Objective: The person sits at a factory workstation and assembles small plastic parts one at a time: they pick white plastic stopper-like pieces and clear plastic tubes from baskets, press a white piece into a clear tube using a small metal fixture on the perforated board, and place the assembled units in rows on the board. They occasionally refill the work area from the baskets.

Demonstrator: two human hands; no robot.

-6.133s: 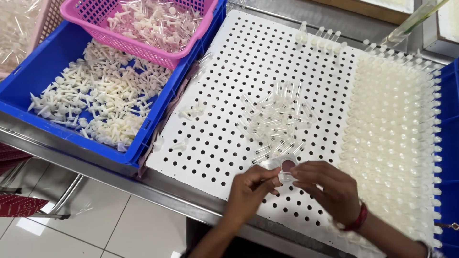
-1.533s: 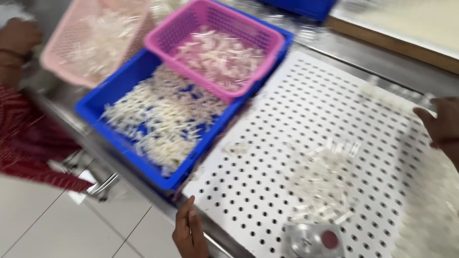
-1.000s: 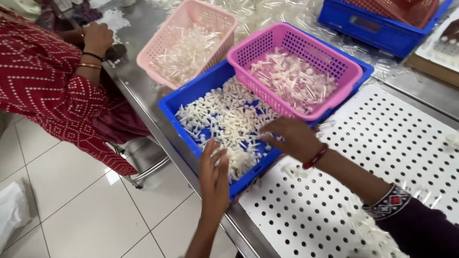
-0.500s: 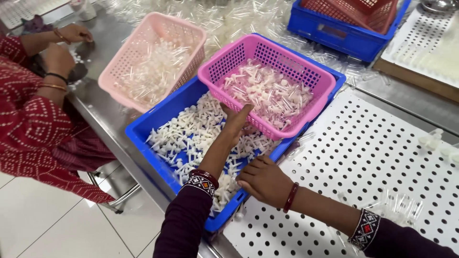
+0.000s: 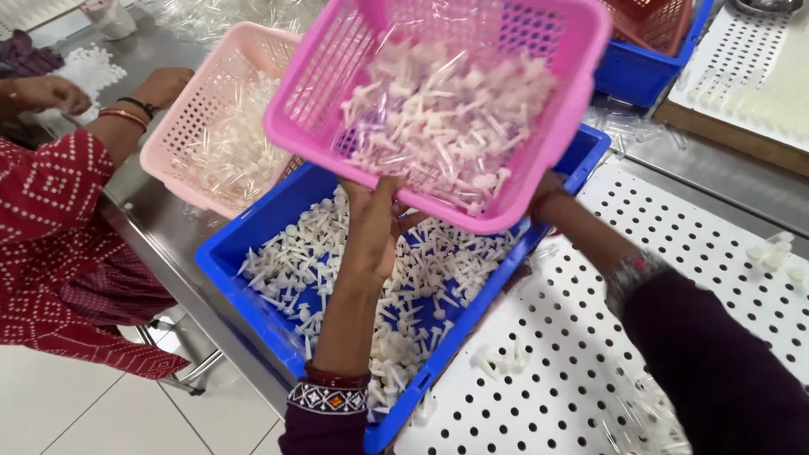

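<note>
Both hands are up under the bright pink basket [image 5: 438, 109], which is lifted clear and tipped toward the wearer above the blue crate [image 5: 278, 337]. The left hand [image 5: 373, 223] presses flat against its lower front edge, fingers spread wide along the plastic; the right hand [image 5: 546, 192] is mostly hidden behind the basket's right corner, so I cannot tell how its fingers sit, only that the wrist reaches the rim there. The basket holds a heap of small white plastic pieces [image 5: 447, 126], sliding toward the low side, and more of the same lie loose in the crate beneath. This looks like the lifting step, basket off the crate. Next it wants a level, steady carry, or the heap will spill over the rim. A paler pink basket [image 5: 181, 143] sits just beside on the bench [image 5: 160, 232], a co-worker's forearm [image 5: 126, 126] at it, and the white perforated board [image 5: 590, 379] lies to the right
</note>
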